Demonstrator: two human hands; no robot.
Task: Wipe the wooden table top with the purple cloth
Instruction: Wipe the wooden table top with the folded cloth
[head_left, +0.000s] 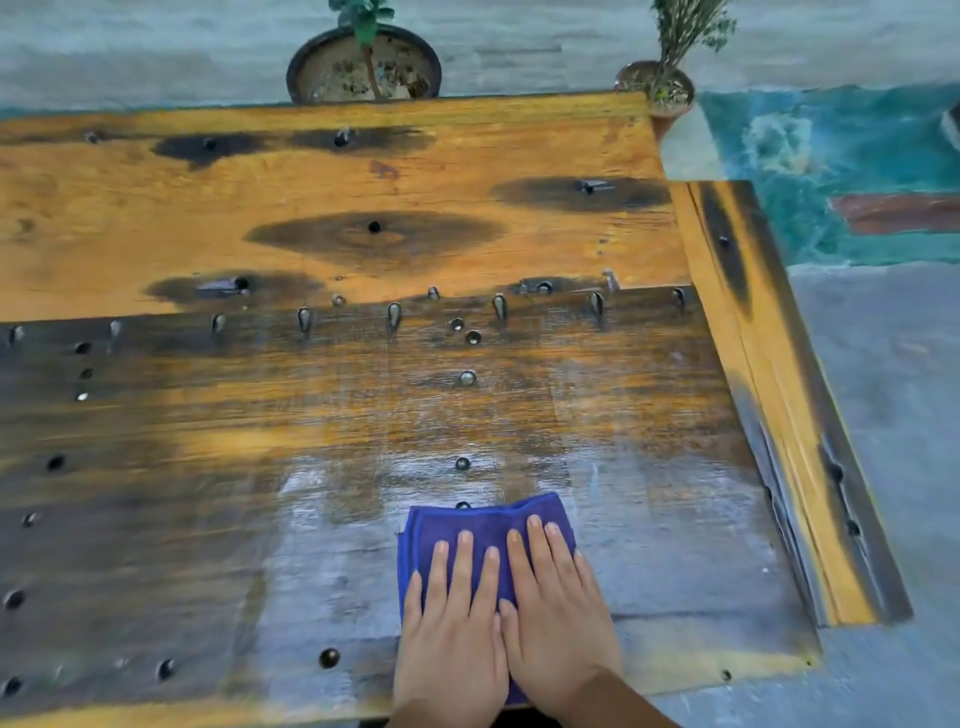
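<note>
Likely to snag the folded purple cloth (485, 540) on the raised metal nail heads (462, 463) that stud the wide, dark-stained wooden surface (363, 405), since one sits just at the cloth's far edge; also likely to miss the dry orange far half, well apart from the cloth, if pushed only near the front edge. Pressed flat on the cloth side by side near the front edge: left hand (452, 623) and right hand (556, 613), fingers straight and spread, gripping nothing.
</note>
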